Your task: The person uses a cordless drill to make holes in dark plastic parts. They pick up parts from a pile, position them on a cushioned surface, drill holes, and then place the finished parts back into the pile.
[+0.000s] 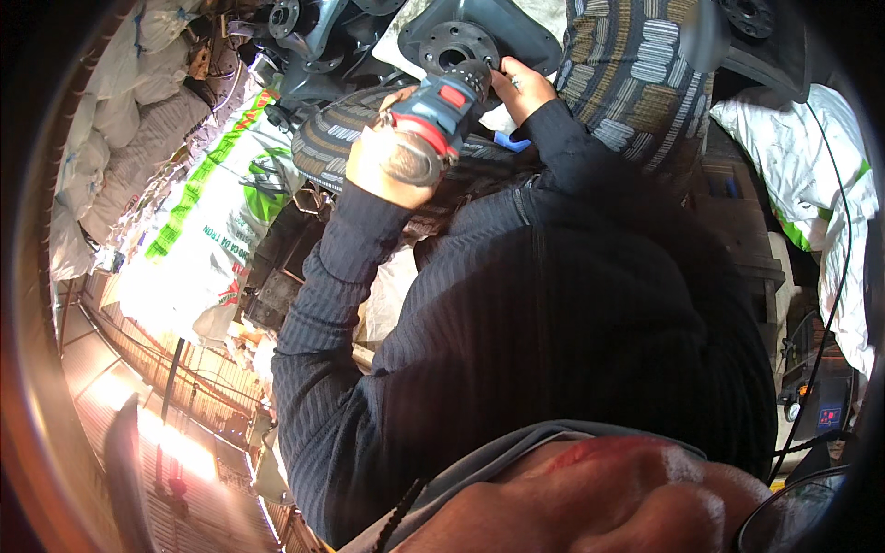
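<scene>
My left hand [392, 168] is wrapped round a cordless drill [441, 112] with a grey-blue body, a red collar and a dark chuck. The drill's front end points up and away, close against the round flange of a dark grey moulded part [426, 46]. Beside the chuck, my right hand [524, 90] is closed, fingertips at the flange's right edge. A small shiny bit shows at these fingers, too small to name. The drill's tip is hidden behind its chuck. Patterned fabric covers my legs [636, 83] below the part.
More dark flanged parts [318, 32] lie at the far left, and another [756, 23] is at the far right. White sacks [207, 230] stand on the left, with another sack [834, 175] on the right. A black cable [841, 240] hangs over the right sack.
</scene>
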Tool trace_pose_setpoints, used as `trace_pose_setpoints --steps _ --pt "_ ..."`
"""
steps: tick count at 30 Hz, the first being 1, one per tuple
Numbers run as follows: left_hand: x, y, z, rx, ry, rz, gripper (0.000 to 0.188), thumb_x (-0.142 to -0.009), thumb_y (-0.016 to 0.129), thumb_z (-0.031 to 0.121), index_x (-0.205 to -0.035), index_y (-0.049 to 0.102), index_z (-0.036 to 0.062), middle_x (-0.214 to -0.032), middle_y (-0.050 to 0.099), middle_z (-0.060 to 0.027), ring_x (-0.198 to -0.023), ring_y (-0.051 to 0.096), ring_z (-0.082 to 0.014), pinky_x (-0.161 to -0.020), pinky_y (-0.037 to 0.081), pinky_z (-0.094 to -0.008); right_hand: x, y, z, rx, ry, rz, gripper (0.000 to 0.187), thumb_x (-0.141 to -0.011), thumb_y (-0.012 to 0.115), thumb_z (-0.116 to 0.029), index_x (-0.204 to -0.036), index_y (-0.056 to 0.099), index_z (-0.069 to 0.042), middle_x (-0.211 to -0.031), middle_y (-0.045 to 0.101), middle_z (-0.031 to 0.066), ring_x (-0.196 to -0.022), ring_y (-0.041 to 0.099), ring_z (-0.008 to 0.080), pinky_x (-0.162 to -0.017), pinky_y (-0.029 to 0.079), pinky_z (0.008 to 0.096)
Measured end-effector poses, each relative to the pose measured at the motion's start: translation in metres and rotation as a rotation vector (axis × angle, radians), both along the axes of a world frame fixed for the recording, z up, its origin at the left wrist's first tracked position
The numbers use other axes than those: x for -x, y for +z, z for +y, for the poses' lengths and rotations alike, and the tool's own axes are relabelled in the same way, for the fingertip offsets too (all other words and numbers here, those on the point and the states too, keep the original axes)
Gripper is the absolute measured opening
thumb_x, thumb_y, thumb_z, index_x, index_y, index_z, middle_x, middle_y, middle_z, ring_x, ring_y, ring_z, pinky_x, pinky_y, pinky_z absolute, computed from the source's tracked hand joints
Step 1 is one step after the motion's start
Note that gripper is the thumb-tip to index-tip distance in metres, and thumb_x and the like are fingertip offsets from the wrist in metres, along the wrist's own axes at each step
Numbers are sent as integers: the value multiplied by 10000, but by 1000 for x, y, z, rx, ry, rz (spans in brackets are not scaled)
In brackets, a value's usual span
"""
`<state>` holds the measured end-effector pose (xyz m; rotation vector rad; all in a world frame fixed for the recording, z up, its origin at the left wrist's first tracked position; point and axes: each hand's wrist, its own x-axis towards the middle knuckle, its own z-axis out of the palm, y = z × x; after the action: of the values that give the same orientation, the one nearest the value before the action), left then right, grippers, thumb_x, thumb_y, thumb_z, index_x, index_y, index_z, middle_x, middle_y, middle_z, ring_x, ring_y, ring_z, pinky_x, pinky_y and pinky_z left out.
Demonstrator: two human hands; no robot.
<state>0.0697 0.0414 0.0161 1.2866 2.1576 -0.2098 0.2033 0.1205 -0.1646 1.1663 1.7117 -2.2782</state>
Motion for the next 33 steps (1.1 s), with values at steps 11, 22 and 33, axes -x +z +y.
trace_pose_setpoints --steps 11,22,33 --pt "-31 54 -16 -335 266 -269 354 -696 740 245 -953 623 31 -871 662 -99 -795 646 -238 -713 511 -329 -24 14 4 -264 77 73 289 -898 499 -301 -1036 598 -67 -868 649 106 -816 625 193 -723 466 295" --pt "-49 59 -61 -496 350 -337 347 -711 724 182 -1009 605 52 -906 645 -85 -826 626 -242 -739 493 -350 -28 29 22 730 53 309 261 -946 439 -194 -1128 536 -34 -615 367 -44 -479 320 36 -359 262 170" --pt "-50 68 -70 -328 583 -449 329 -746 701 183 -1024 608 33 -942 627 -99 -845 605 -248 -753 475 -352 -25 32 34 1099 1 448 289 -943 412 -140 -1176 464 24 -627 380 -13 -470 333 49 -347 289 166"
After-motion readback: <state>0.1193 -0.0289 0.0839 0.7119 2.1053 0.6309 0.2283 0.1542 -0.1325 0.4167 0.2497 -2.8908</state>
